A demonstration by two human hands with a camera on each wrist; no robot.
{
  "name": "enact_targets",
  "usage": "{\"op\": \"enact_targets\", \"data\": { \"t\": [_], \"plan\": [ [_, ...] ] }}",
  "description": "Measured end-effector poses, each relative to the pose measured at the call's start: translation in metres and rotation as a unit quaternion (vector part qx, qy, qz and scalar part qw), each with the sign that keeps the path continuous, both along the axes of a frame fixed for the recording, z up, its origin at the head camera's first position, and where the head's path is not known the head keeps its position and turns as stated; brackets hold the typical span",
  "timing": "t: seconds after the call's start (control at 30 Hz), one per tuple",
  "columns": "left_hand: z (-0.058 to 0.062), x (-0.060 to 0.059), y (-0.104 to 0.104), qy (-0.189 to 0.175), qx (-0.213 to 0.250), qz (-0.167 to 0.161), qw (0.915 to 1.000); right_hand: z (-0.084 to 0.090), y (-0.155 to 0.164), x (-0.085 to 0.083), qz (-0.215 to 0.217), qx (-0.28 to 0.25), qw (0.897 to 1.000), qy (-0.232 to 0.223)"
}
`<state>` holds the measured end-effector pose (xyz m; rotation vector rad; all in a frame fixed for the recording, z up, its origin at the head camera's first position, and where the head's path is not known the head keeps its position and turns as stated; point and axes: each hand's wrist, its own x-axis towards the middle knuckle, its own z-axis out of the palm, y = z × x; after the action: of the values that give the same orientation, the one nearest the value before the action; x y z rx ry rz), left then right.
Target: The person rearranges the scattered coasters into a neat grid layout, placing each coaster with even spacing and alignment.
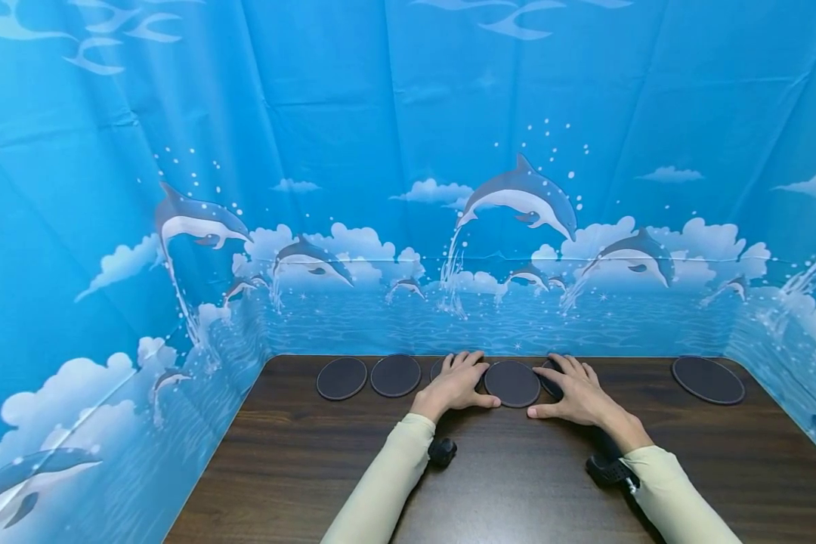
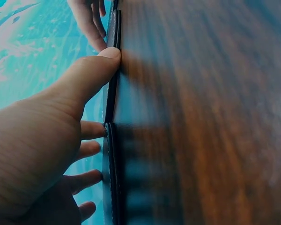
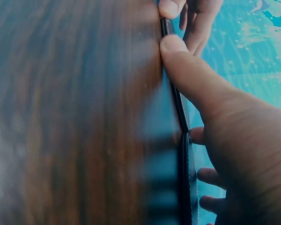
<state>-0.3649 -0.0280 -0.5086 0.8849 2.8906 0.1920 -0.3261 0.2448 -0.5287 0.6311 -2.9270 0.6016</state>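
At the lower middle of the head view, the left hand (image 1: 457, 384) and right hand (image 1: 574, 393) lie flat and released, fingers straight, each thumb tip pressed against the near edge of the middle coaster (image 1: 512, 382), and each hand's fingers rest on another dark disc partly hidden beneath them. The middle coaster, a thin dark round pad, lies flat on the counter (image 1: 517, 476) between the 2 hands; it looks light, fairly stiff and low-rimmed, so it likely has to be pinched at its edge or slid. 2 more coasters (image 1: 369, 376) sit to the left, and 1 larger disc (image 1: 708, 379) lies at far right, before the dolphin backdrop (image 1: 408, 189).
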Motion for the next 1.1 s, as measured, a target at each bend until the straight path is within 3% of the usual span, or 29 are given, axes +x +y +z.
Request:
{"op": "enact_targets", "data": {
  "t": [0.43, 0.73, 1.1],
  "plan": [
    [-0.001, 0.002, -0.001, -0.001, 0.014, -0.031, 0.9994, -0.007, -0.008, 0.001, 0.013, -0.086, 0.996, -0.025],
    [-0.004, 0.002, -0.005, -0.007, 0.061, -0.033, 0.9976, -0.006, -0.007, 0.002, 0.022, -0.111, 0.993, -0.021],
    [0.004, 0.022, -0.024, 0.023, 0.087, -0.032, 0.9955, -0.002, -0.014, 0.016, 0.064, -0.144, 0.987, 0.017]
  ]
}}
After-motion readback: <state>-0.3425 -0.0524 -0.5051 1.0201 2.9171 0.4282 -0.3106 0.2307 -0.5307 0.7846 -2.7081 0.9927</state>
